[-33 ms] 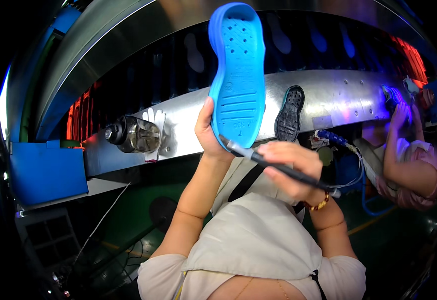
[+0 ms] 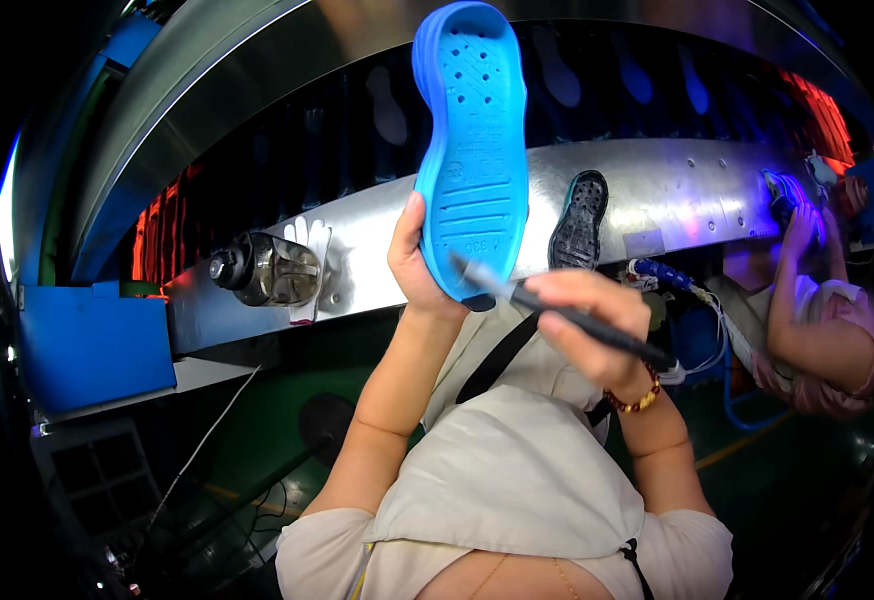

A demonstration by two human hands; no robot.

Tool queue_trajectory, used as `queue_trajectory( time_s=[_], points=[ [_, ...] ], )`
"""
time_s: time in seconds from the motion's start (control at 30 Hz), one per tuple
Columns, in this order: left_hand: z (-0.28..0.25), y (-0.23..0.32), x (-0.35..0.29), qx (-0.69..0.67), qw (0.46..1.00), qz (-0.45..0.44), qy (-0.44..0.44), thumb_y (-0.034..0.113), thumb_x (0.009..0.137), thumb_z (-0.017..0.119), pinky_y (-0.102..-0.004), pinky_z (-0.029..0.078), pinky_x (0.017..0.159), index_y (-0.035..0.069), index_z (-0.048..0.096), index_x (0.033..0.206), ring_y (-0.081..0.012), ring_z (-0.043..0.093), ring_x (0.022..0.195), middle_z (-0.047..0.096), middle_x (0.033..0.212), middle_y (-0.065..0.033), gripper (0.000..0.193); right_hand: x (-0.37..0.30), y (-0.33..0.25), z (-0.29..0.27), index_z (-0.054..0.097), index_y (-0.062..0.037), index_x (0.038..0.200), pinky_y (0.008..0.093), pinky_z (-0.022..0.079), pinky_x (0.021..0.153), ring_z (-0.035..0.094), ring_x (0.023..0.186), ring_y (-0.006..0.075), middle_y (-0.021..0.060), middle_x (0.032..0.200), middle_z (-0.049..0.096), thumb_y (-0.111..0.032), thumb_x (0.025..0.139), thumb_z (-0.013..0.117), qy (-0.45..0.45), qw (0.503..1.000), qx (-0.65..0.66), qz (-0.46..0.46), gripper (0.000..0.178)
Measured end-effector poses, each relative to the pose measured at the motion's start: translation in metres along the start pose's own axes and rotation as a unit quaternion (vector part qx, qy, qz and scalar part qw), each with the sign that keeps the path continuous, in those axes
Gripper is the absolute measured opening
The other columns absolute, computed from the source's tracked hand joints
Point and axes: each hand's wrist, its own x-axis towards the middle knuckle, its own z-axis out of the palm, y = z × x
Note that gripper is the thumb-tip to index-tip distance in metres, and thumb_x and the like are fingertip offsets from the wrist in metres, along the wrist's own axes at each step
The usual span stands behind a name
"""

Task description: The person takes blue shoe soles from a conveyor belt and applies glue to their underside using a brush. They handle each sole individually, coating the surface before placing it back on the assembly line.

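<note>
Head view: left hand (image 2: pixel 419 268) is clamped on the heel end of a blue shoe sole (image 2: pixel 472 150), held upright in the air with the tread side facing the camera, toe up. Nothing carries it; it sits in front of the curved metal conveyor housing (image 2: pixel 677 190), roughly mid-frame, above the person's chest.

Right hand (image 2: pixel 587 325) is closed around a dark pen-shaped tool (image 2: pixel 557 310), with the tip touching or just off the sole's heel edge. Contact point is too blurred to call.

Risks, my read:
- Sole is held only by thumb and fingers at the heel, with the long toe end unsupported. Side pressure from the tool could pivot it in the grip.
- Tool tip sits right next to the left thumb; a slip off the curved heel edge would run it into the hand.
- Fine detail is soft here, so any mark or trim near the edge could land off-line.

Sole look: bright blue, one-piece moulded, rubbery or foam-like. Rows of small holes in the forefoot, horizontal ribs across the heel area, raised rim all round.

Also in frame: black sole (image 2: pixel 579 222) on the housing, another person's arm (image 2: pixel 807 300) at the right.
</note>
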Motion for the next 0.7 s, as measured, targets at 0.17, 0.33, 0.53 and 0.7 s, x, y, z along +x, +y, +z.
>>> queue_trajectory(
  time_s=[0.17,0.33,0.53,0.7],
  points=[
    [-0.002,0.002,0.008,-0.001,1.000,-0.006,-0.012,0.045,0.084,0.033,-0.0533,0.035,0.092,0.000,0.031,0.129,-0.0381,0.046,0.109,0.041,0.124,-0.0228,0.064,0.011,-0.007,0.001,0.062,0.0015,0.086,0.0300,0.049,0.074,0.063,0.081,0.0242,0.0160,0.087,0.063,0.001,0.066,0.066,-0.061,0.998,0.013,-0.032,0.021],
    [-0.005,0.010,0.010,-0.016,0.999,-0.033,-0.021,0.042,0.085,0.033,-0.0542,0.033,0.093,-0.001,0.034,0.127,-0.0379,0.047,0.108,0.043,0.123,-0.0226,0.060,0.026,-0.002,-0.016,0.062,0.0009,0.084,0.0297,0.049,0.069,0.063,0.076,0.0236,0.0139,0.085,0.064,0.001,0.065,0.066,-0.036,0.997,-0.060,-0.034,0.019],
    [0.003,0.021,0.010,-0.034,0.998,-0.054,-0.020,0.031,0.087,0.038,-0.0399,0.045,0.084,-0.006,0.045,0.114,-0.0294,0.058,0.093,0.056,0.106,-0.0204,0.047,0.029,-0.002,-0.019,0.062,-0.0002,0.082,0.0317,0.049,0.070,0.063,0.079,0.0255,0.0125,0.083,0.064,-0.001,0.063,0.067,-0.089,0.989,-0.080,-0.083,0.020],
    [0.000,0.028,0.015,-0.066,0.983,-0.164,-0.053,0.032,0.086,0.039,-0.0442,0.044,0.086,-0.007,0.045,0.115,-0.0321,0.056,0.097,0.054,0.108,-0.0226,0.049,0.015,-0.017,-0.011,0.061,-0.0039,0.082,0.0310,0.049,0.067,0.062,0.081,0.0234,0.0089,0.086,0.064,-0.002,0.063,0.070,-0.262,0.956,-0.048,-0.124,0.021]
  ],
)
